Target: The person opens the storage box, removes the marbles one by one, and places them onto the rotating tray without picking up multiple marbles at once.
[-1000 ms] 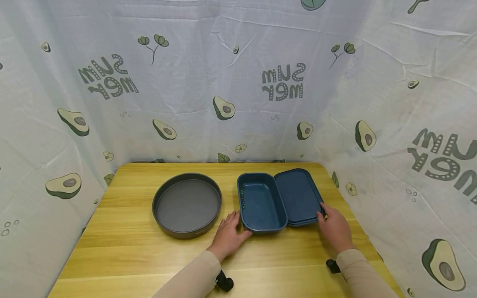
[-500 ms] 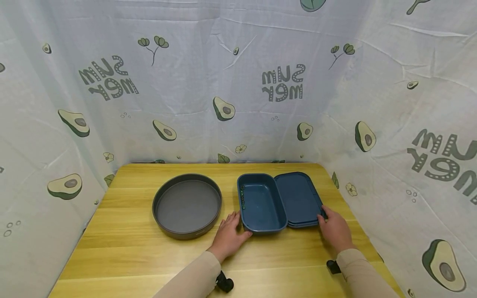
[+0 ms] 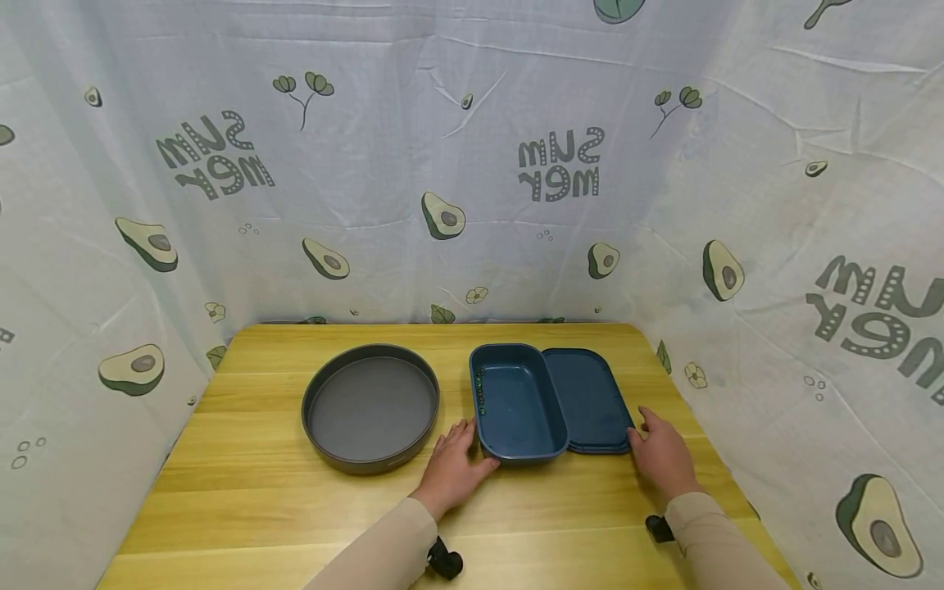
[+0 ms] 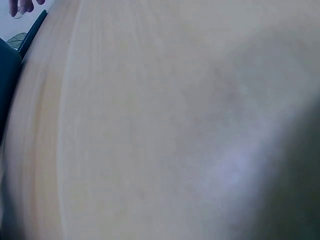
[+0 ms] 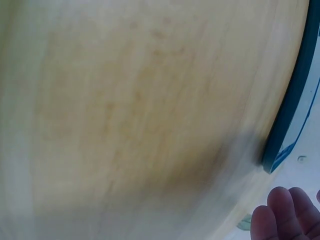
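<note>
A rectangular dark blue box (image 3: 519, 410) stands uncovered on the table, a row of small dark green things (image 3: 480, 392) along its inner left side. My left hand (image 3: 451, 471) rests against the box's near left corner, fingers at the side and thumb at the near end. Right of the box, its flat blue lid (image 3: 590, 397) lies on the table. My right hand (image 3: 664, 455) is beside the lid's near right corner, its thumb close to the edge; whether it touches cannot be told. In the right wrist view the fingers (image 5: 285, 215) extend apart from the lid's edge (image 5: 295, 90).
A round grey pan (image 3: 370, 401) sits left of the box, close to my left hand. The wooden table (image 3: 546, 524) backs onto a white avocado-print curtain (image 3: 383, 180), which also hangs on both sides. Dark wrist mounts (image 3: 444, 559) show under the sleeves.
The lid, tilted and held by my right hand a second ago, has come down flat, its far edge nearer to me. My right hand has let go. My left hand and the box stay put.
</note>
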Tool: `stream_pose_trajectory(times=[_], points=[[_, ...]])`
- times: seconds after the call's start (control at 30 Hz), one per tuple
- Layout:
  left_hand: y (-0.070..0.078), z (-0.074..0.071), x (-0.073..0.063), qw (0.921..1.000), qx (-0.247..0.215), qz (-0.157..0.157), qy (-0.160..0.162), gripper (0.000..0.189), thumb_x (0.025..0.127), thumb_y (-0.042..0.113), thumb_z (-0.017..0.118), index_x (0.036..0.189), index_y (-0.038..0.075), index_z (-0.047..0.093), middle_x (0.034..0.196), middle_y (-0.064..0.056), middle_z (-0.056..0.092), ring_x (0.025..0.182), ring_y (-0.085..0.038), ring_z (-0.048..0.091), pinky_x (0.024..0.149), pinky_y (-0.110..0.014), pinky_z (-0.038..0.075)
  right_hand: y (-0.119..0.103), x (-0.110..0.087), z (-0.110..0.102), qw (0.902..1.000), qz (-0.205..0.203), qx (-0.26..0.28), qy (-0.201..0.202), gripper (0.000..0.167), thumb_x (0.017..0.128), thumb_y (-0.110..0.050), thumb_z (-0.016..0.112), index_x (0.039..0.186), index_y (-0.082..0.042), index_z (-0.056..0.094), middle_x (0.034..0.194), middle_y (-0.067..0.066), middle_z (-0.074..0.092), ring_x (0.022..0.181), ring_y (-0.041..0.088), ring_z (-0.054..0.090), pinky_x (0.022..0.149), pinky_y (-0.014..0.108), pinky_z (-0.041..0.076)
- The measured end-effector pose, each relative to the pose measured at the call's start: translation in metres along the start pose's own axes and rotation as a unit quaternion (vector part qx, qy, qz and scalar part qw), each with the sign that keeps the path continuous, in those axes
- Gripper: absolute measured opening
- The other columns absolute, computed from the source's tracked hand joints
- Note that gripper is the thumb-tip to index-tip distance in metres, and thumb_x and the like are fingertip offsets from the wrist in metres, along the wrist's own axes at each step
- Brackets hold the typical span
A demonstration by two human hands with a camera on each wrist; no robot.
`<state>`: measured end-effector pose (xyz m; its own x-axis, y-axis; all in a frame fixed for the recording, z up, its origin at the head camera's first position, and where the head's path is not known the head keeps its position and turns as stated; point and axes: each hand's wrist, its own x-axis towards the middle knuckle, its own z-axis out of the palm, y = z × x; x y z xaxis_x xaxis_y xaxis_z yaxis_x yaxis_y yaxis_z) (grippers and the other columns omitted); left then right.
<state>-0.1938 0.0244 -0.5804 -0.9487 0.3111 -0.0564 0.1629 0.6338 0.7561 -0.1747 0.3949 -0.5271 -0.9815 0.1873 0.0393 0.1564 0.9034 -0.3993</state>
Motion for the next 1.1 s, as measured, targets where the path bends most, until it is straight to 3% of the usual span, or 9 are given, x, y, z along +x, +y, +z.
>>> stream_pose_trajectory(times=[0.23,0.43,0.57,0.67,0.83,0.97,1.1], points=[[0.001,-0.002,-0.001,1.0,0.001,-0.003,-0.006,0.091,0.095,0.059,0.069,0.165,0.01,0.036,0.172,-0.014,0.034,0.161,-0.036,0.028,0.132,-0.057,0.02,-0.001,0.002,0.002,1.0,-0.008,-0.003,0.003,0.059,0.105,-0.016,0.059,0.151,0.016,0.042,0.133,0.043,0.059,0.115,0.058,0.062,0.092,0.067,0.055],[0.008,-0.015,-0.006,0.9993,0.018,-0.007,-0.032,0.092,0.097,0.055,0.068,0.167,0.008,0.031,0.173,-0.015,0.03,0.162,-0.037,0.025,0.133,-0.057,0.019,-0.001,0.002,0.003,0.9997,-0.019,0.001,0.015,0.058,0.106,-0.018,0.056,0.15,0.017,0.042,0.135,0.045,0.054,0.119,0.06,0.058,0.096,0.069,0.052],[0.016,-0.031,-0.013,0.9965,0.067,0.01,-0.049,0.086,0.099,0.05,0.068,0.165,0.006,0.035,0.171,-0.018,0.034,0.16,-0.039,0.029,0.131,-0.057,0.024,-0.001,0.001,0.003,0.9985,-0.033,-0.003,0.043,0.056,0.106,-0.019,0.056,0.147,0.018,0.046,0.137,0.046,0.053,0.123,0.062,0.054,0.101,0.072,0.048],[0.021,-0.045,-0.02,0.9927,0.106,0.028,-0.051,0.073,0.101,0.046,0.066,0.161,0.009,0.045,0.166,-0.014,0.045,0.156,-0.036,0.04,0.127,-0.055,0.035,-0.003,0.001,0.003,0.997,-0.046,-0.001,0.062,0.054,0.107,-0.019,0.056,0.145,0.018,0.048,0.138,0.045,0.053,0.125,0.062,0.053,0.103,0.072,0.047],[0.022,-0.071,-0.03,0.9887,0.126,0.077,-0.023,0.051,0.104,0.037,0.064,0.15,0.014,0.06,0.149,-0.005,0.064,0.138,-0.03,0.061,0.111,-0.051,0.053,-0.006,0.004,0.002,0.9956,-0.056,0.003,0.075,0.052,0.107,-0.02,0.056,0.143,0.017,0.05,0.14,0.044,0.053,0.127,0.062,0.052,0.105,0.073,0.046],[0.014,-0.093,-0.034,0.982,0.142,0.123,0.014,0.047,0.105,0.033,0.064,0.147,0.012,0.062,0.145,-0.006,0.066,0.135,-0.029,0.063,0.112,-0.05,0.053,-0.009,0.007,0.002,0.995,-0.061,0.001,0.079,0.052,0.107,-0.02,0.057,0.143,0.017,0.051,0.14,0.043,0.054,0.129,0.061,0.051,0.106,0.072,0.045],[-0.003,-0.113,-0.035,0.9705,0.18,0.147,0.063,0.047,0.103,0.031,0.067,0.145,0.011,0.063,0.145,-0.008,0.066,0.14,-0.031,0.059,0.119,-0.052,0.046,-0.015,0.009,0.0,0.9946,-0.068,0.001,0.079,0.053,0.107,-0.021,0.056,0.145,0.015,0.05,0.143,0.042,0.052,0.131,0.061,0.05,0.109,0.073,0.042]])
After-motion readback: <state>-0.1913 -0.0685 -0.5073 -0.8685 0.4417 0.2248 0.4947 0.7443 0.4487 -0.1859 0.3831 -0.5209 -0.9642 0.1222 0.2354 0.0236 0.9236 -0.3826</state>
